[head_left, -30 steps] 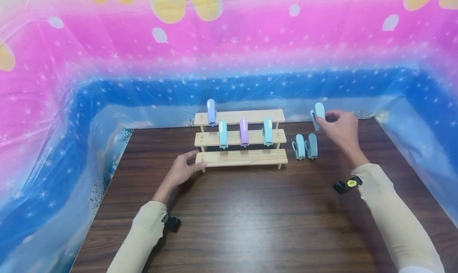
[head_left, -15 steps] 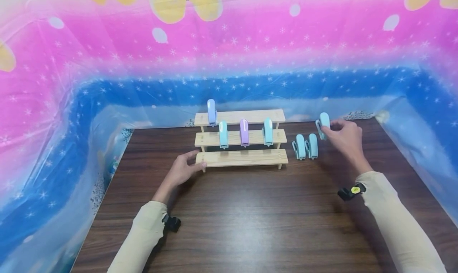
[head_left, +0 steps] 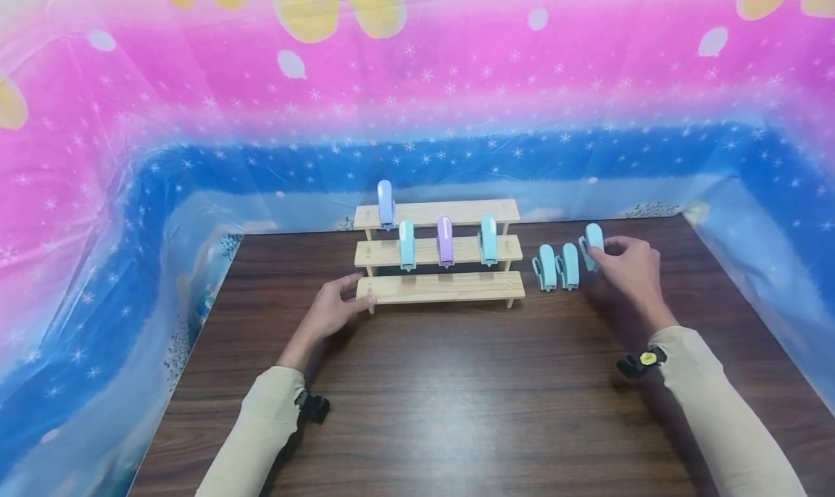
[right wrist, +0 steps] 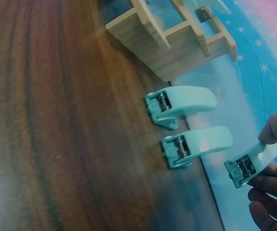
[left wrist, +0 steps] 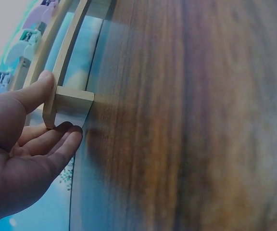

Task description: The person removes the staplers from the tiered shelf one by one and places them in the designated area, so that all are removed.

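Note:
My right hand (head_left: 629,265) pinches a mint-green stapler (head_left: 592,247) between thumb and fingers, to the right of two more staplers. In the right wrist view its metal spring shows at the lower end of the held stapler (right wrist: 251,166). Those two mint staplers (head_left: 546,267) stand upright side by side on the table. A three-step wooden display stand (head_left: 443,288) is at the centre; my left hand (head_left: 331,310) grips the left end of its lowest step, thumb on top and fingers beneath. On the middle step stand two mint staplers and a purple stapler (head_left: 445,242) between them.
A blue-lilac stapler (head_left: 385,205) stands at the left of the top step. The dark wood table (head_left: 443,395) stretches in front of the stand. Behind and around it hangs a pink and blue patterned cloth (head_left: 457,106).
My right hand has brought the stapler down and slightly right, nearer the table and level with the two standing staplers. The left hand and the stand have stayed put.

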`<state>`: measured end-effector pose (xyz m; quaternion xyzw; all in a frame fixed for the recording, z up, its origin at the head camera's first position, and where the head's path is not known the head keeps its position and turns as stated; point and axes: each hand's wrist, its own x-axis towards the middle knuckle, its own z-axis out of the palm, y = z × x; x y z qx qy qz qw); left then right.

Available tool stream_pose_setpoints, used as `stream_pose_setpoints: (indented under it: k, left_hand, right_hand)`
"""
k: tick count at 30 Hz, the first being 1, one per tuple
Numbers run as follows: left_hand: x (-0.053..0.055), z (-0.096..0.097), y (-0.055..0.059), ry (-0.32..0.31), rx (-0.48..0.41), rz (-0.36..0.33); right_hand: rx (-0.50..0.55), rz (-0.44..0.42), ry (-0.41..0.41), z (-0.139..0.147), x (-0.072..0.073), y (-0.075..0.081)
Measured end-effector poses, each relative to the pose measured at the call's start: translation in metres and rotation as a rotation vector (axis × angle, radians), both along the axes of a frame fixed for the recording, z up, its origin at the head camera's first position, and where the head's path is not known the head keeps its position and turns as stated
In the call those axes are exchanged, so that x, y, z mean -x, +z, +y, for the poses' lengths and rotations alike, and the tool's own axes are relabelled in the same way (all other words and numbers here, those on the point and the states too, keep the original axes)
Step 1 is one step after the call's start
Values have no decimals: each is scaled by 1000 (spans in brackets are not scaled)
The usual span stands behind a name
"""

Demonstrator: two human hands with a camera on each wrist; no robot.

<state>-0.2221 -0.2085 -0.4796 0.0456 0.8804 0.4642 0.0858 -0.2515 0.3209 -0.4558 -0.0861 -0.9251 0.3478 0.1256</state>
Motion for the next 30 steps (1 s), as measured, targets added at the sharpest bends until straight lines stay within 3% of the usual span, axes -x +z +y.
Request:
stream_pose_setpoints:
  k: [15, 30]
  left_hand:
    - [-1, 1, 1, 1, -8, 2]
    - [-1, 1, 0, 3, -24, -4]
  right_hand:
    - [-16, -54, -10, 8, -4, -27]
    - [3, -70, -18, 11, -3, -41]
